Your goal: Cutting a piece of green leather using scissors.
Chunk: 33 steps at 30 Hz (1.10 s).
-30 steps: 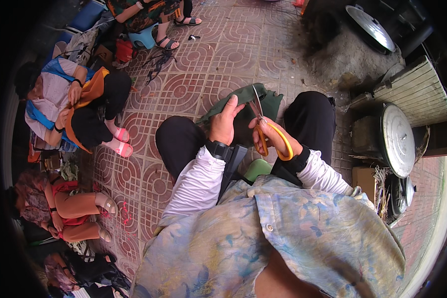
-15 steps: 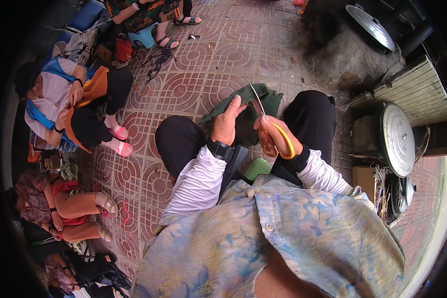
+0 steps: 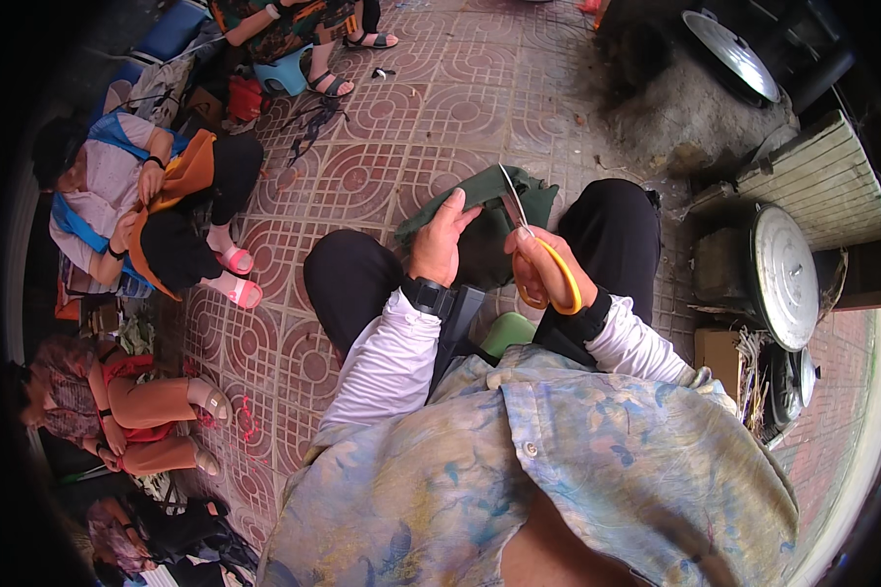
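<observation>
- Head view: left hand (image 3: 435, 245) is gripping dark green cloth (image 3: 536, 203), thumb on the near side, fingers partly hidden.
- Right hand (image 3: 548, 262) is grasping yellow-handled scissors (image 3: 567, 277), fingers wrapping the handle loops.
- Scissor blades are pointing away from the wearer, crossing over the cloth; can't tell whether they're biting into it.
- Cloth is hanging between and just beyond the wearer's dark-trousered knees, above the patterned tile floor (image 3: 362, 181).
- On the left, a seated co-worker (image 3: 108, 166) is handling orange cloth (image 3: 188, 171).
- On the right, a round metal lid (image 3: 785, 279) is standing out near a cardboard box (image 3: 718, 358).
</observation>
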Each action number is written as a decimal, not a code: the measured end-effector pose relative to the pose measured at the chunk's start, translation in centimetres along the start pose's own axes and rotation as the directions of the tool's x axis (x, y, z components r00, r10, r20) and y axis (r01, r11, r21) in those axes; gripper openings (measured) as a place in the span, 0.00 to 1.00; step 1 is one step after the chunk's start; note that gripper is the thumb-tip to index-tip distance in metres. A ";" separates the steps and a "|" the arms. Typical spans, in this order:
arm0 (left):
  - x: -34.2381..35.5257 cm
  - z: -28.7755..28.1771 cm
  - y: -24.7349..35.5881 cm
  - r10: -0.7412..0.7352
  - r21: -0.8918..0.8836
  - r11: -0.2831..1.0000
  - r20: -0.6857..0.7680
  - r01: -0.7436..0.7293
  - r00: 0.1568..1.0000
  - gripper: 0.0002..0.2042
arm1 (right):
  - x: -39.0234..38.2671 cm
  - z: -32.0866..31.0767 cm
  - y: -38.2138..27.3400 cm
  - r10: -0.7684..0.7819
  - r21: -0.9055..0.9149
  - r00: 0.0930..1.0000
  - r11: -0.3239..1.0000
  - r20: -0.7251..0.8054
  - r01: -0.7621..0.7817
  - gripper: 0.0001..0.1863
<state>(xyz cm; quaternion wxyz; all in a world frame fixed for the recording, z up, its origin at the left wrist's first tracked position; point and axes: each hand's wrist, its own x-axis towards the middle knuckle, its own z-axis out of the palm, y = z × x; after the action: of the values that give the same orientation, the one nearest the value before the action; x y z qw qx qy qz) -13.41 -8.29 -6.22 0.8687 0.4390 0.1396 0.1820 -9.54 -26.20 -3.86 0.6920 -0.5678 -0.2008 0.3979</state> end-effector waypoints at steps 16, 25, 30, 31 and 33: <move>-0.4 0.5 0.1 0.031 0.170 0.985 -0.005 -0.030 1.000 0.16 | 0.1 0.3 0.0 0.071 -0.044 0.991 0.997 0.113 -0.066 0.21; -0.4 0.5 -0.1 0.035 0.291 0.956 0.029 -0.042 0.999 0.17 | 0.5 -0.2 1.0 -0.057 -0.125 0.997 0.990 0.042 0.062 0.20; -0.5 0.6 -0.1 0.046 0.235 0.971 0.035 -0.053 0.998 0.16 | 0.1 0.1 0.3 0.007 -0.033 0.999 0.999 0.034 -0.006 0.18; -0.5 0.7 -0.1 0.046 0.234 0.971 0.036 -0.053 0.998 0.16 | 0.1 0.1 0.3 0.035 -0.001 0.999 0.999 0.031 -0.035 0.18; -0.6 0.8 -0.1 0.043 0.210 0.976 0.039 -0.050 0.998 0.16 | 0.1 0.0 0.4 0.032 0.020 0.999 0.999 0.034 -0.033 0.17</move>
<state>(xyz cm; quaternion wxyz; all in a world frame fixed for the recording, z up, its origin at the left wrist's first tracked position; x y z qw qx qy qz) -13.59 -9.17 -5.77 0.8150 0.5348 0.1329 0.1790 -9.61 -26.07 -4.25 0.6879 -0.5570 -0.1992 0.4206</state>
